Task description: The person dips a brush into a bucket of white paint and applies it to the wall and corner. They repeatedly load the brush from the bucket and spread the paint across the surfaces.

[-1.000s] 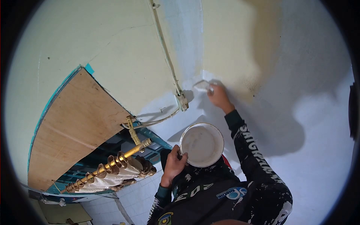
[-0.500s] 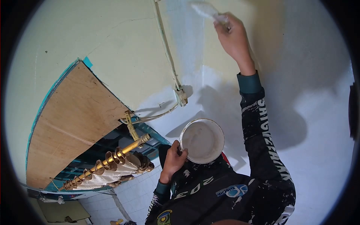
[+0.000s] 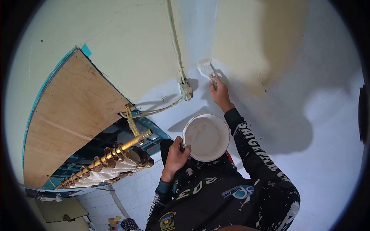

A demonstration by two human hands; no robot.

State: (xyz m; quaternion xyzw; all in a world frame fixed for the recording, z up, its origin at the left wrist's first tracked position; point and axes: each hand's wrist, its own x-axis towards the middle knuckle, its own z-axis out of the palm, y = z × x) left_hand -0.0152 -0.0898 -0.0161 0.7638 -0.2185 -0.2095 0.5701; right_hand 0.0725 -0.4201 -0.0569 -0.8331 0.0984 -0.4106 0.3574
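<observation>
My right hand (image 3: pixel 220 92) grips a paintbrush (image 3: pixel 206 68) by its handle. The wide bristles, coated in white, are against or very close to the wall near the corner, where white paint meets the older yellow surface. My left hand (image 3: pixel 176 158) is closed on the rim of a round paint bucket (image 3: pixel 206 138), held in front of my body. Whitish paint is inside the bucket, and its rim is smeared. White paint covers the lower wall (image 3: pixel 262 123), while yellow paint (image 3: pixel 239 34) shows higher up.
On the left wall, a cable (image 3: pixel 174 42) runs down to a small electrical box (image 3: pixel 187 91). Below it, a gold curtain rod (image 3: pixel 125 146) with a bunched curtain (image 3: pixel 111 173) juts out beside a wooden panel (image 3: pixel 73 123). Several small items (image 3: pixel 121 223) lie on the tiled floor.
My right hand has brought the paintbrush down from high on the wall to the edge of the white area. My left hand still holds the bucket in about the same place.
</observation>
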